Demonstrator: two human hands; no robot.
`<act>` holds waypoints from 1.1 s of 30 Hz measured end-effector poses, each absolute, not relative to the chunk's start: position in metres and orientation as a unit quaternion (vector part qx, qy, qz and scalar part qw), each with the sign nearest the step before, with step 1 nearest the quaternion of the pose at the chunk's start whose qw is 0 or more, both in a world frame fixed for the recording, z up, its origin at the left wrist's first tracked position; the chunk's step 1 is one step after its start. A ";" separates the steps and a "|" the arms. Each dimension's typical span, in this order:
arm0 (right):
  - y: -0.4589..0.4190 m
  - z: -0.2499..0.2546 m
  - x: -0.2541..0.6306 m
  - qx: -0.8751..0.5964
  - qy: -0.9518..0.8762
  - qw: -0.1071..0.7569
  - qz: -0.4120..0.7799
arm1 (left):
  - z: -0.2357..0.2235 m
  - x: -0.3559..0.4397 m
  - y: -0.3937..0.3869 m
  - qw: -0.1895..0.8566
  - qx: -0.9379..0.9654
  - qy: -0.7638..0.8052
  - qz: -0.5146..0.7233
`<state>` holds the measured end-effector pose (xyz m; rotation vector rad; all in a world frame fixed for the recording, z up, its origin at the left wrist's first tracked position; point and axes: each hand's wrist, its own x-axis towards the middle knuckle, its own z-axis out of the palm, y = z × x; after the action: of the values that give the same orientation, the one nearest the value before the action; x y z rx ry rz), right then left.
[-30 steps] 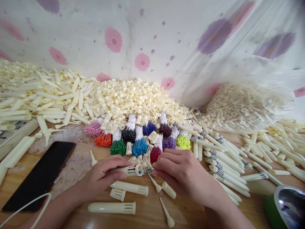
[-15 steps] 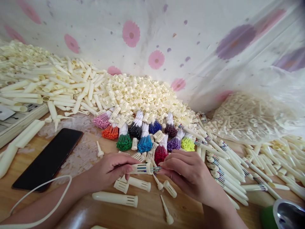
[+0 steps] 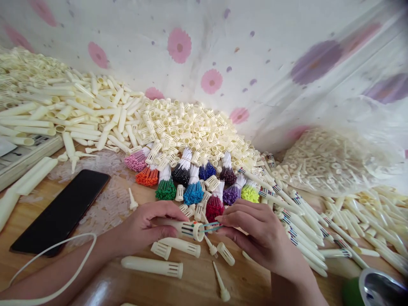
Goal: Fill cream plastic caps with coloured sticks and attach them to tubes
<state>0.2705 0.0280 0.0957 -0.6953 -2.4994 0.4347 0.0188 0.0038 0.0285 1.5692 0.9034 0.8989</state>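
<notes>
My left hand (image 3: 153, 223) is closed around a cream pen barrel (image 3: 186, 229), its slotted open end pointing right. Coloured bits show in the slots. With its fingertips pinched together, my right hand (image 3: 255, 231) holds thin teal strands (image 3: 213, 227) that run into that open end. Whether they are ink refills I cannot tell. Below the hands lie a slotted pen barrel (image 3: 153, 266), a short slotted sleeve (image 3: 225, 253) and a pointed cream tip piece (image 3: 221, 281). Just behind stand bundles of refills with coloured ends, among them a red bundle (image 3: 215, 206) and a light-blue bundle (image 3: 193, 191).
Slotted sleeves (image 3: 191, 123) are heaped at the back, with loose barrels (image 3: 92, 112) to the left. A black phone (image 3: 60, 212) and a white cable (image 3: 92, 248) lie at left. On the right are filled barrels (image 3: 306, 238), a clear bag (image 3: 338, 161) and a green container (image 3: 353, 289).
The barrel has turned in my left hand; an orange bit now shows near its end. My right hand has moved slightly right, and more of the teal strands shows.
</notes>
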 end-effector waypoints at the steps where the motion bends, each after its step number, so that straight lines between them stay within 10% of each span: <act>1: 0.027 0.096 0.270 -0.257 -0.918 0.256 0.163 | 0.028 0.019 0.005 0.523 0.664 0.367 0.388; 33: 0.013 0.104 0.262 -0.244 -0.958 0.142 0.058 | 0.016 0.018 0.011 0.451 0.704 0.361 0.414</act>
<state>0.2620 0.0131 0.1043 -0.7050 -2.7639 0.1686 0.0176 0.0112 0.0161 1.7395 0.8924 1.0238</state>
